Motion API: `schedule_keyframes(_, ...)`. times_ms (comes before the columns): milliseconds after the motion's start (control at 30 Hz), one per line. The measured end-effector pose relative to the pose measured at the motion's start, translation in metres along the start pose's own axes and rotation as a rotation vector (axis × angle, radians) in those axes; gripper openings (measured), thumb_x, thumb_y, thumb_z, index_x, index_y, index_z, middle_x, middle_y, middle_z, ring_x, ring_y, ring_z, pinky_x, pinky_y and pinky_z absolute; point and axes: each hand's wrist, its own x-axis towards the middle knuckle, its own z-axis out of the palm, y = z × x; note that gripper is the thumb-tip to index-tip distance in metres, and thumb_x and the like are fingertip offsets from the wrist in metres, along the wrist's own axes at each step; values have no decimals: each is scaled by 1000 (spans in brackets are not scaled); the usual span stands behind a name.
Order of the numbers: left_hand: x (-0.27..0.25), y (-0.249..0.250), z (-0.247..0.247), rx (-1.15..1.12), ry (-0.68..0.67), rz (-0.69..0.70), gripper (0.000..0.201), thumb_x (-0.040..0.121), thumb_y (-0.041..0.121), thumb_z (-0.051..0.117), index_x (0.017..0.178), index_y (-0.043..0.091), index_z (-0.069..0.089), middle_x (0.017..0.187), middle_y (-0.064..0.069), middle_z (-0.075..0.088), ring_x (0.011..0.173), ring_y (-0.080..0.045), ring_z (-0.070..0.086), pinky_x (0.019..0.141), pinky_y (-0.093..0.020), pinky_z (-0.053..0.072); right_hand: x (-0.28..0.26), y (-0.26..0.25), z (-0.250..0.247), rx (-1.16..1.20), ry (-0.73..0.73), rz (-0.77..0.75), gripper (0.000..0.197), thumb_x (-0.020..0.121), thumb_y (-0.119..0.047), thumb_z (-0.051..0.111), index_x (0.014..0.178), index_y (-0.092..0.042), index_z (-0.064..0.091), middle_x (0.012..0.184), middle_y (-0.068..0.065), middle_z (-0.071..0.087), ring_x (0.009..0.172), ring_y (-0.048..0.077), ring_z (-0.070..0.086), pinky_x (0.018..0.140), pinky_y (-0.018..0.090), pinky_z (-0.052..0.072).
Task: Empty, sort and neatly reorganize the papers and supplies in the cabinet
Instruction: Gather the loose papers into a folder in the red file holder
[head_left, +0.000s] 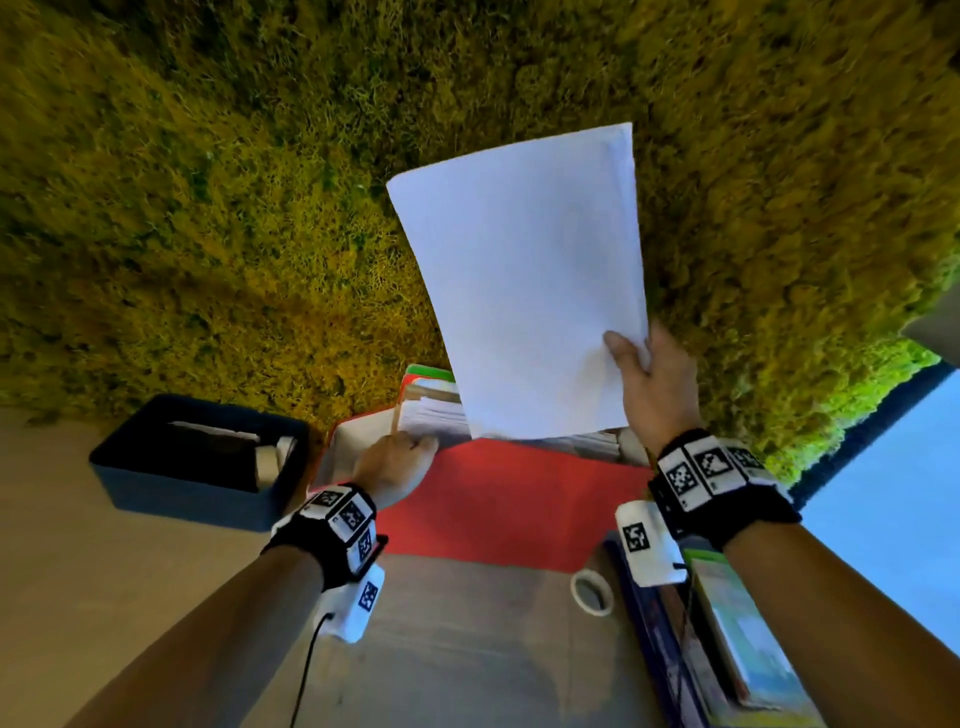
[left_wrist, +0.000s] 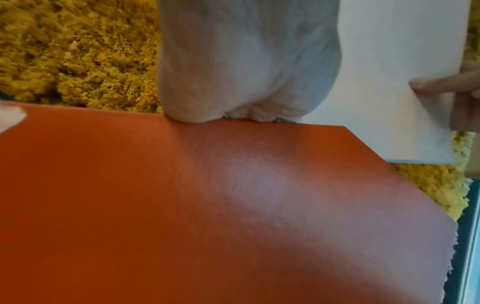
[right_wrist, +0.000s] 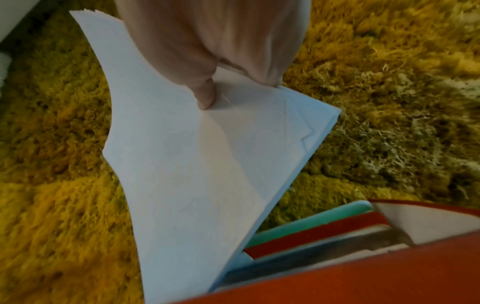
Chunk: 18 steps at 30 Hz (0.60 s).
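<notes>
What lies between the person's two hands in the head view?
Between the left hand and the right hand, the head view shows the white sheets that the right hand holds, over the red folder.

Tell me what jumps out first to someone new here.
The white paper sheaf, raised mid-frame in the right hand against the yellow-green mossy wall. Below it, the red folder, open, with the left hand at its top edge.
</notes>
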Motion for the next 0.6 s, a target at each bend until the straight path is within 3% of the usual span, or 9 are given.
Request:
schedule_keyframes(100, 6, -3, 2, -41, -34, -33, 34, 104, 28, 34, 124, 10, 55, 127, -16, 59, 115, -34, 57, 95, -41, 46, -2, 22, -1, -10, -160, -17, 33, 96, -30, 55, 123, -10, 56, 115, 5, 65, 106, 21, 62, 88, 38, 52)
schedule_keyframes(200, 11, -2, 1, 110, -50, 68, 59, 86, 56, 27, 120, 24, 63, 126, -8, 62, 116, -32, 57, 98, -42, 44, -2, 39, -2, -152, -301, -103, 36, 94, -37, 53, 113, -7, 60, 103, 10, 67, 96, 25, 62, 75, 32, 47)
schedule_keyframes(267, 8, 0, 0, 156, -88, 133, 70, 75, 59, 20, 114, 21, 65, 123, -9, 62, 116, -32, 55, 97, -41, 43, -4, 49, 0, -288, -399, -175, 43, 91, -41, 47, 108, -4, 60, 99, 19, 67, 95, 33, 62, 73, 37, 48)
schedule_keyframes(333, 5, 2, 0, 73, 6, 104, 56, 78, 49, 33, 99, 9, 67, 112, -15, 65, 108, -33, 57, 90, -39, 44, -7, 60, 4, -355, -476, -199, 39, 93, -38, 49, 107, -2, 59, 96, 21, 67, 92, 36, 63, 74, 45, 50)
schedule_keyframes(400, 3, -3, 1, -18, 210, 92, 31, 80, 34, 52, 88, 6, 60, 97, -15, 68, 95, -31, 61, 79, -37, 46, -7, 66, 7, -329, -480, -174, 29, 95, -27, 56, 108, -1, 59, 98, 20, 68, 92, 35, 64, 77, 46, 50)
schedule_keyframes(467, 2, -12, 1, -131, 359, 87, 24, 75, 19, 64, 93, 6, 55, 90, -11, 68, 86, -29, 64, 71, -33, 49, -6, 67, 10, -336, -479, -168, 31, 95, -25, 57, 114, -1, 58, 104, 21, 67, 98, 37, 63, 81, 49, 50)
schedule_keyframes(600, 3, -13, -2, -328, 456, 15, 29, 77, 6, 63, 103, 1, 50, 99, -14, 62, 94, -32, 60, 78, -35, 46, 0, 65, 21, -476, -542, -179, 42, 96, -29, 56, 131, -7, 55, 121, 18, 65, 111, 35, 60, 90, 46, 49)
